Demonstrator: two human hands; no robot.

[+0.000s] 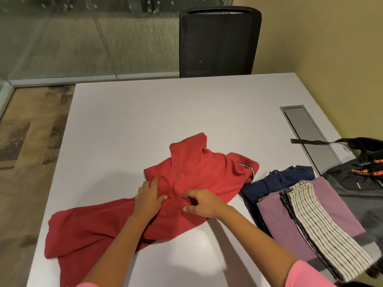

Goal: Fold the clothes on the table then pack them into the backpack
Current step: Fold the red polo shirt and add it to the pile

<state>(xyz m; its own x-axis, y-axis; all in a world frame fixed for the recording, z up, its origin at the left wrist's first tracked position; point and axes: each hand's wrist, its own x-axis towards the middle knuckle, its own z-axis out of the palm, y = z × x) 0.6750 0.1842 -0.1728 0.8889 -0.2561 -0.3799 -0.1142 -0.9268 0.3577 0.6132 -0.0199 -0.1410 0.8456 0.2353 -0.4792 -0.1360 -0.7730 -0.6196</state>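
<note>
Head view: both hands working on the red shirt [186, 183] mid-worktop [145, 112].
Left hand [150, 196] is pressing flat, fingers straight; right hand [202, 203] is pinching a fold just beside it.

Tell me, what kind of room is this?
Probably an office meeting room: a white table with a built-in cable hatch, a black mesh office chair, and a glass partition wall behind.

left hand [149, 196]: bare, wearing no ring or glove visible | right hand [200, 203]: bare, fingernails showing pale and short | forearms: showing uncovered up to the sleeves | sleeves [304, 274]: pink short ones, showing at the bottom edge on both arms
</note>
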